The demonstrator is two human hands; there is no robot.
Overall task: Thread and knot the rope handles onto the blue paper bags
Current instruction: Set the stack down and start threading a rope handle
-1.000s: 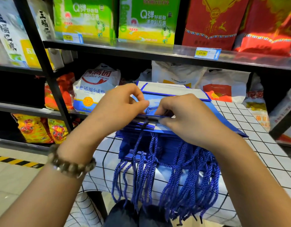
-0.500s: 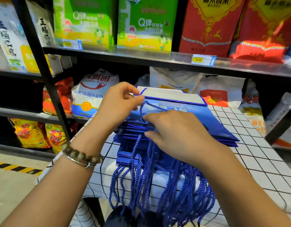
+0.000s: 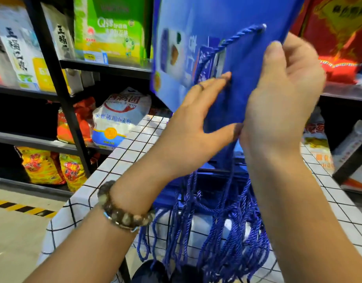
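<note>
Bag (image 3: 247, 58) edge pinched by right hand (image 3: 282, 99), above table (image 3: 135, 144).

Blue paper bag (image 3: 247, 58), upper centre: smooth coated paper, slight sheen. Rope handle (image 3: 233, 40) through it: twisted cord, ribbed, faintly lustrous. Same cord in loose bundle (image 3: 227, 231), lower centre. Table covering (image 3: 74, 211): grid-printed cloth, matt, draping lower left. Shelf frame (image 3: 51, 74), left: black, looks like matt metal. Sacks (image 3: 41, 168), lower left: glossy plastic film. Bracelet (image 3: 123, 216): polished beads.
</note>
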